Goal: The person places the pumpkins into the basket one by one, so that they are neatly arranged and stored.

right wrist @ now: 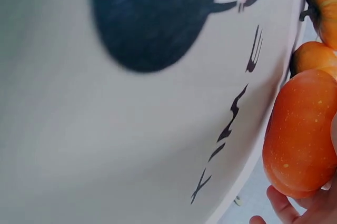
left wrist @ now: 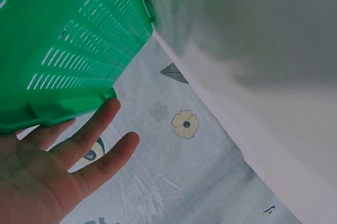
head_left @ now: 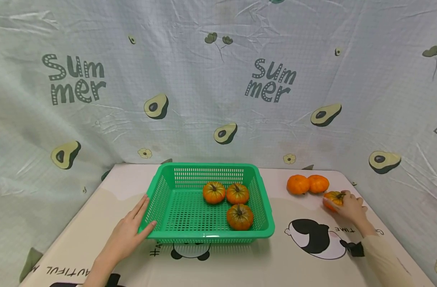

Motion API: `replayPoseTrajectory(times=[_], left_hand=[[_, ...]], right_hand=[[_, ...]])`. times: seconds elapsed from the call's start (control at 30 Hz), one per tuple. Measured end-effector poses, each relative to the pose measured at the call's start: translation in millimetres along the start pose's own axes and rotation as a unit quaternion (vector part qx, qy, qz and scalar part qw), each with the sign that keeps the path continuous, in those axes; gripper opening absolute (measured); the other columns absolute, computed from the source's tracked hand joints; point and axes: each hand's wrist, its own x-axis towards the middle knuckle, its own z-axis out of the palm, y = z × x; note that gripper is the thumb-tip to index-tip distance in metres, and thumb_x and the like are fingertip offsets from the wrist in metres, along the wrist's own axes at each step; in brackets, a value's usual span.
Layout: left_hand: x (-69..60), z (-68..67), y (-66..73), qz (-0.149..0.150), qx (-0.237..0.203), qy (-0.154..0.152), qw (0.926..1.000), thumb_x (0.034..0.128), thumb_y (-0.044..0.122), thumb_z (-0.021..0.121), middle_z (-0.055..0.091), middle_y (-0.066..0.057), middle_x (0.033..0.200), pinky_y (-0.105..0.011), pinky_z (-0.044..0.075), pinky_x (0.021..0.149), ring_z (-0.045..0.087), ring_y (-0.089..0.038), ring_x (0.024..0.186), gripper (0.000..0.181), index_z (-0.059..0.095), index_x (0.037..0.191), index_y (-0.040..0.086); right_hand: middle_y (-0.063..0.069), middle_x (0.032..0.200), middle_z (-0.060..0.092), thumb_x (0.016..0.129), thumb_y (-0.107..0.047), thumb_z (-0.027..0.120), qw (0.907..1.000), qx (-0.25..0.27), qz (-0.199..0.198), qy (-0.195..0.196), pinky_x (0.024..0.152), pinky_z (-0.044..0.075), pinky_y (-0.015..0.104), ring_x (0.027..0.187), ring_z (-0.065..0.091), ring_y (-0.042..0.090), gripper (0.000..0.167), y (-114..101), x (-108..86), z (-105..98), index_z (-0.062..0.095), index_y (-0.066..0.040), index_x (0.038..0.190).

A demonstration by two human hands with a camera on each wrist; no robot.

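The left hand [head_left: 126, 235] rests against the left side of a green basket [head_left: 208, 239], its fingers fairly straight; in the left wrist view the fingertips touch the basket's rim [left wrist: 58, 113]. Inside the basket, toward its right, sit three orange-green pumpkins [head_left: 214, 193]. At the far right of the table the right hand [head_left: 351, 208] grips a pumpkin [head_left: 334, 199], its fingers curled over the right side. The right wrist view shows this pumpkin [right wrist: 300, 134] large, with the right hand's fingers [right wrist: 284, 205] around its end; part of that hand is cut off by the frame.
Two orange pumpkins [head_left: 298, 184] touch each other at the table's back right, just left of the gripped one. The table [head_left: 283, 263] has a pale printed cover with cartoon figures. A grey-white curtain with avocado prints [head_left: 225, 133] hangs behind and along the sides.
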Motion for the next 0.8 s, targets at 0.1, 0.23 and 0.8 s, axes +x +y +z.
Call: replayPoseTrajectory(times=[0.1,0.23,0.8], left_hand=[[0.3,-0.1,0.0,0.001,0.001,0.002,1.0000,0.0873,0.033,0.054,0.028,-0.018,0.144,-0.055,0.041,0.086,0.044,-0.043,0.117,0.067,0.028,0.139,0.000],[0.5,-0.7,0.4,-0.001,0.002,-0.001,1.0000,0.0877,0.034,0.053,0.027,-0.017,0.145,-0.054,0.041,0.087,0.043,-0.043,0.117,0.067,0.027,0.140,0.000],[0.8,1.4,-0.6,-0.001,0.012,0.004,0.9999,0.0869,0.034,0.054,0.029,-0.018,0.143,-0.054,0.042,0.085,0.045,-0.042,0.115,0.067,0.029,0.139,0.000]], right_hand=[[0.040,0.100,0.040,0.081,-0.057,0.050,1.0000,0.001,-0.009,0.005,0.067,0.028,0.058,0.091,0.030,0.050,0.085,0.9,-2.7,-1.2,0.031,0.018,0.116],[0.040,0.100,0.040,0.079,-0.056,0.054,0.9997,0.004,-0.019,0.014,0.067,0.027,0.058,0.092,0.030,0.051,0.085,-0.6,-6.0,-4.0,0.031,0.018,0.115],[0.035,0.105,0.044,0.081,-0.055,0.051,0.9966,-0.005,-0.065,0.051,0.068,0.030,0.055,0.093,0.034,0.047,0.080,-31.1,-19.6,-7.8,0.038,0.014,0.119]])
